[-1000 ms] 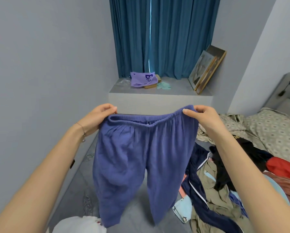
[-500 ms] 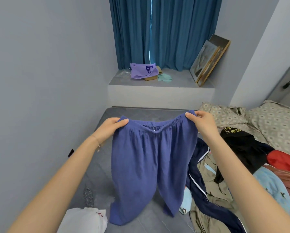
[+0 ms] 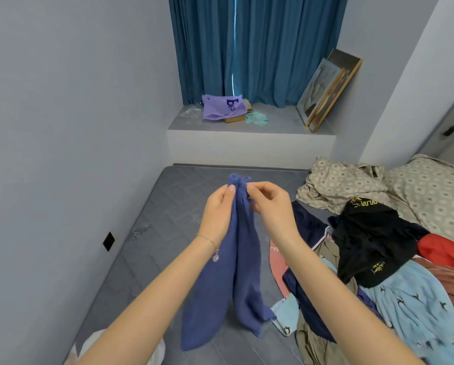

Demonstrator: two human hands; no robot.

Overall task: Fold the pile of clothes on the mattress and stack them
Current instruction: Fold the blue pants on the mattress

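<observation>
1 blue trousers (image 3: 233, 272) pinched between left hand (image 3: 216, 214), right hand (image 3: 272, 206).

Trousers (image 3: 237, 259) hanging over mattress (image 3: 173, 201) middle, left hand (image 3: 218, 209) and right hand (image 3: 270, 206) together at top. Clothes pile (image 3: 373, 246) to right, bedding (image 3: 352, 185) behind it. Ledge (image 3: 273, 127) beyond mattress, bag (image 3: 220, 108) on it, frames (image 3: 326, 93) at right.

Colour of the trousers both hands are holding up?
Plain blue-violet, no print. The trousers show best in the head view, the only one.
</observation>
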